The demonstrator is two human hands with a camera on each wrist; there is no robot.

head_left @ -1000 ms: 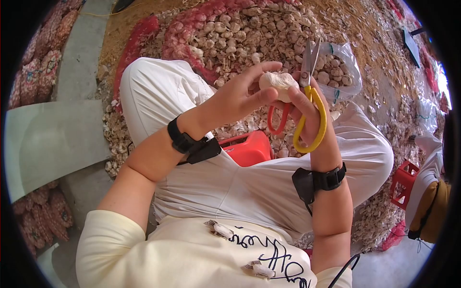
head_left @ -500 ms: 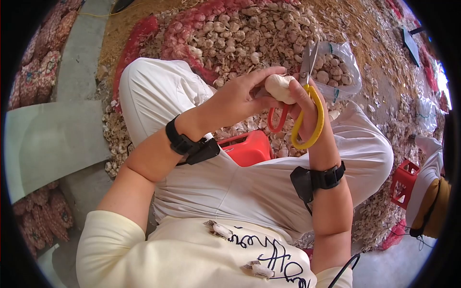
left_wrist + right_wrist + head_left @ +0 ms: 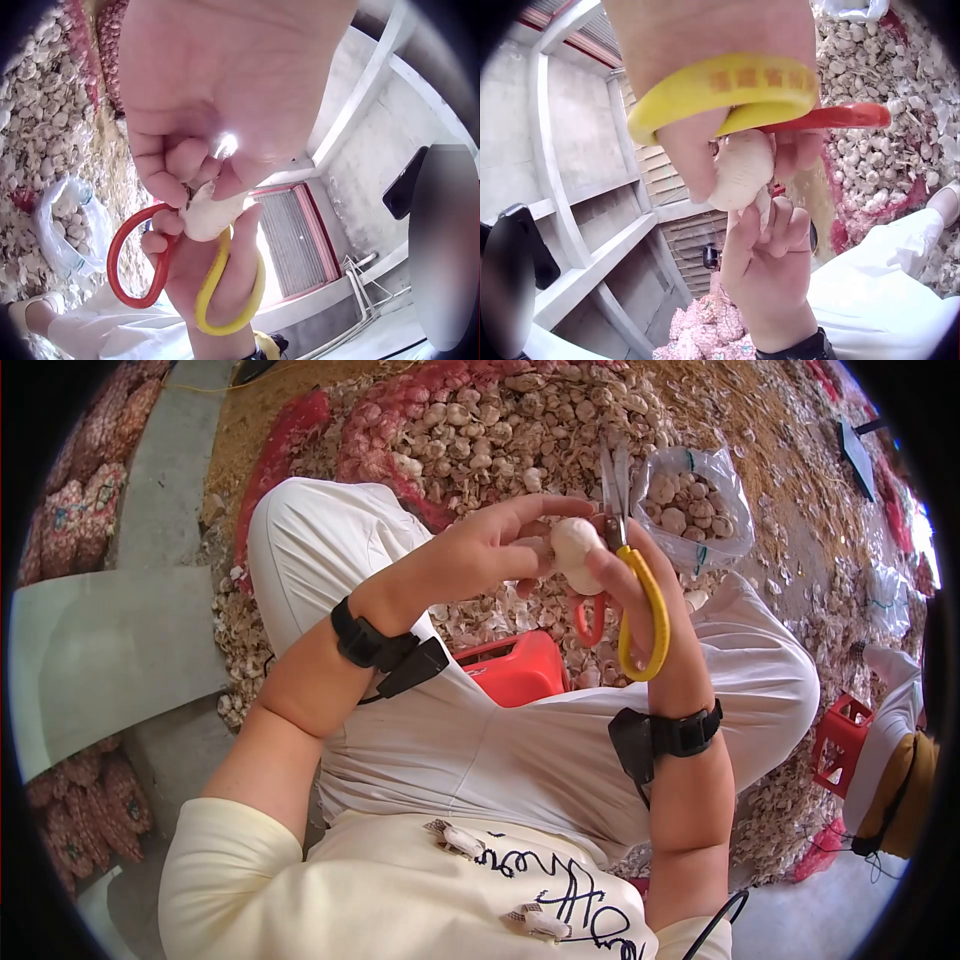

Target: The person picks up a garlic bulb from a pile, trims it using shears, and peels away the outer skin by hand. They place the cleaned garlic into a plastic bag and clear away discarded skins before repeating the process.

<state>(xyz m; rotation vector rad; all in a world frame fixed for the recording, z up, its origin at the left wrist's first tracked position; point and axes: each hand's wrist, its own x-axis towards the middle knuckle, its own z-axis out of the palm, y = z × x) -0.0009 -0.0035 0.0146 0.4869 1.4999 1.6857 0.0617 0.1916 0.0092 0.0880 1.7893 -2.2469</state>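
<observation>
My right hand (image 3: 628,588) holds a pale garlic bulb (image 3: 575,550) and, along with it, a pair of scissors (image 3: 614,490). The yellow handle (image 3: 765,79) loops over the thumb side, while the red handle (image 3: 116,262) sticks out on the finger side. The blades point away from the body, slightly parted. From the other side my left hand (image 3: 480,550) meets the bulb. In the right wrist view its thumb and curled fingers pinch a whitish flake of garlic skin (image 3: 763,207) at the bulb's end.
A heap of garlic bulbs (image 3: 480,435) lies ahead, with red netting (image 3: 365,445) round it. To its right stands a clear plastic bag (image 3: 735,525) holding bulbs. A red plastic stool (image 3: 520,670) sits between the legs. Loose skins cover the floor. Filled net sacks (image 3: 90,525) are stacked at left.
The bulb has been turned in the right hand, more upright now. The scissors' blades have swung left, away from the bag. My left hand's fingers have shifted to the bulb's left side.
</observation>
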